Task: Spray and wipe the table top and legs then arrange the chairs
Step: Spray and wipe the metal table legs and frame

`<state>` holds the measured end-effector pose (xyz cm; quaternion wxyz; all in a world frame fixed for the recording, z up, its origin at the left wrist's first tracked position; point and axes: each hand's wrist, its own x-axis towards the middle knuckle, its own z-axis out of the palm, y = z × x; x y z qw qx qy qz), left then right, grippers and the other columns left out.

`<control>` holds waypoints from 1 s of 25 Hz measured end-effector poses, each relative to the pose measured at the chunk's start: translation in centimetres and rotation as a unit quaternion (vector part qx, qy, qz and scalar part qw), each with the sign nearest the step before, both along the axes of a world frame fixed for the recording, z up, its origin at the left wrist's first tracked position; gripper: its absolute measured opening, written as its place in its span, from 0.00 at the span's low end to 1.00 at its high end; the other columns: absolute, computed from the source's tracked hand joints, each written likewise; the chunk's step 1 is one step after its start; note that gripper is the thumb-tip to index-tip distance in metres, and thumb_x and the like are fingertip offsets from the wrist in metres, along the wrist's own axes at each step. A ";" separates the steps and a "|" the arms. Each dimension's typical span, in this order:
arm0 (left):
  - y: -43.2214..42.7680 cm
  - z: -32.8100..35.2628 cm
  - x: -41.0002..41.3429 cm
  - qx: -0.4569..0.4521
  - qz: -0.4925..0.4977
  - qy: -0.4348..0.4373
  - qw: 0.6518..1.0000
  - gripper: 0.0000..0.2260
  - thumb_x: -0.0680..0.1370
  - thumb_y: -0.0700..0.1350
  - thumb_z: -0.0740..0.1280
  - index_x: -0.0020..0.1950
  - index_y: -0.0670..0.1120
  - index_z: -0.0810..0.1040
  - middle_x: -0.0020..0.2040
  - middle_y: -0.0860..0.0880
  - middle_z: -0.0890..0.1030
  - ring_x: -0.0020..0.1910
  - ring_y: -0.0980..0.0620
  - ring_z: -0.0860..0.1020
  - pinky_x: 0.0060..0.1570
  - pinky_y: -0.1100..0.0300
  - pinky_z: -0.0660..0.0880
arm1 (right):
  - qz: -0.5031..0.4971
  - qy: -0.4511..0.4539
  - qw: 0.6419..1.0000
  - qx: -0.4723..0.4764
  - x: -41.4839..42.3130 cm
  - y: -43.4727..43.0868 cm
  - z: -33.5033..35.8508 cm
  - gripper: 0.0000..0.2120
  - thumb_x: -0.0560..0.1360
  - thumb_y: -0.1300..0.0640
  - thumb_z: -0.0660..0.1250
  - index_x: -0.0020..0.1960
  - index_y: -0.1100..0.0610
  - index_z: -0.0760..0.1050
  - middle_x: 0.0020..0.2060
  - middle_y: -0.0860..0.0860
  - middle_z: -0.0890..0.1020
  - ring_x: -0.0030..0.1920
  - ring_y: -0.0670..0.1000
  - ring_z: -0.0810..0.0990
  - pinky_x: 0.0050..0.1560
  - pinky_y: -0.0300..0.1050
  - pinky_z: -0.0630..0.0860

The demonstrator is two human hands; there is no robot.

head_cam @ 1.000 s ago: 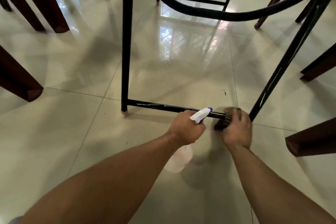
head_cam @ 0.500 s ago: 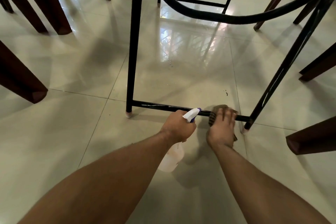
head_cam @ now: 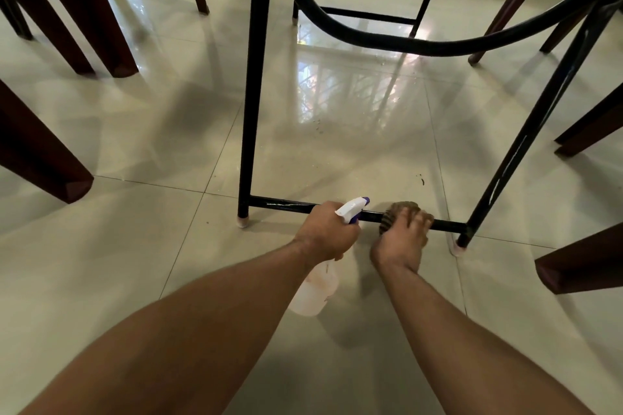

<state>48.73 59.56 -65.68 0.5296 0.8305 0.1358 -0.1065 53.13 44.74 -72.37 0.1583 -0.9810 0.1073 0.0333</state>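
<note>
Rag (head_cam: 392, 216) is sitting bunched on the table's low black crossbar (head_cam: 283, 204) w/ the right hand (head_cam: 401, 239) clenching it. Left hand (head_cam: 325, 232) is gripping a spray bottle (head_cam: 317, 290) just beside, above the tile floor (head_cam: 135, 280).

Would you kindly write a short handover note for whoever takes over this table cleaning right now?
Left hand grips the spray bottle, nozzle over the low crossbar.
Right hand presses the brown cloth onto that bar, right of its middle.
Done: cannot tell; the table top is out of view.
Left: finish wiping the bar and the black table legs, then arrange the wooden chairs standing around.
</note>
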 end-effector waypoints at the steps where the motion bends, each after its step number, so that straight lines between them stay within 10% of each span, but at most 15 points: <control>1: 0.1 0.0 0.1 -0.004 0.000 0.001 1.000 0.07 0.74 0.37 0.64 0.36 0.44 0.74 0.26 0.48 0.73 0.19 0.48 0.74 0.21 0.64 0.68 | 0.072 -0.019 0.997 0.029 -0.1 0.6 0.3 0.29 0.75 0.63 0.60 0.76 0.55 0.64 0.77 0.58 0.60 0.78 0.60 0.54 0.77 0.53 0.58; 4: 0.1 0.2 0.1 -0.016 0.009 0.003 1.000 0.06 0.73 0.35 0.64 0.36 0.43 0.75 0.26 0.47 0.75 0.19 0.48 0.74 0.21 0.63 0.68 | 0.319 -0.015 0.941 0.116 -0.6 1.1 -0.2 0.28 0.71 0.62 0.61 0.72 0.51 0.72 0.73 0.50 0.69 0.75 0.54 0.63 0.74 0.53 0.64; 8: 0.3 0.3 0.1 -0.042 0.025 0.005 0.999 0.05 0.73 0.37 0.66 0.38 0.39 0.74 0.27 0.48 0.72 0.20 0.46 0.73 0.24 0.62 0.69 | 0.016 0.012 1.000 0.017 -0.1 -0.4 0.0 0.34 0.75 0.63 0.63 0.79 0.54 0.59 0.79 0.58 0.55 0.79 0.60 0.50 0.79 0.56 0.51; 12: 0.3 0.9 -0.1 -0.050 0.021 -0.006 0.999 0.06 0.73 0.36 0.65 0.36 0.41 0.73 0.25 0.48 0.72 0.20 0.45 0.72 0.23 0.61 0.69 | 0.245 0.010 0.970 -0.003 -0.4 0.3 0.0 0.36 0.78 0.63 0.60 0.82 0.49 0.51 0.81 0.55 0.49 0.81 0.57 0.44 0.79 0.52 0.48; 17: 1.2 1.0 -0.3 -0.041 0.027 -0.002 0.999 0.09 0.74 0.39 0.66 0.34 0.46 0.72 0.26 0.51 0.71 0.21 0.46 0.73 0.25 0.61 0.70 | 0.017 0.061 0.997 -0.033 -0.2 -0.2 0.2 0.35 0.78 0.64 0.57 0.81 0.53 0.49 0.80 0.60 0.45 0.79 0.62 0.41 0.78 0.59 0.51; 21: 3.0 0.5 -0.9 -0.023 0.071 -0.001 0.997 0.08 0.72 0.38 0.63 0.34 0.46 0.71 0.26 0.51 0.70 0.25 0.44 0.72 0.25 0.59 0.69 | 0.325 -0.010 0.943 0.069 -1.9 2.2 -0.8 0.40 0.71 0.71 0.61 0.81 0.53 0.57 0.80 0.54 0.51 0.81 0.57 0.44 0.79 0.53 0.48; 25: 5.4 -0.3 -1.7 -0.004 0.104 0.004 0.995 0.04 0.72 0.41 0.62 0.39 0.42 0.75 0.30 0.48 0.74 0.27 0.43 0.73 0.27 0.56 0.73 | -0.024 0.029 0.999 -0.013 -1.4 3.7 -1.1 0.33 0.78 0.59 0.63 0.80 0.53 0.56 0.80 0.59 0.52 0.80 0.62 0.47 0.79 0.55 0.49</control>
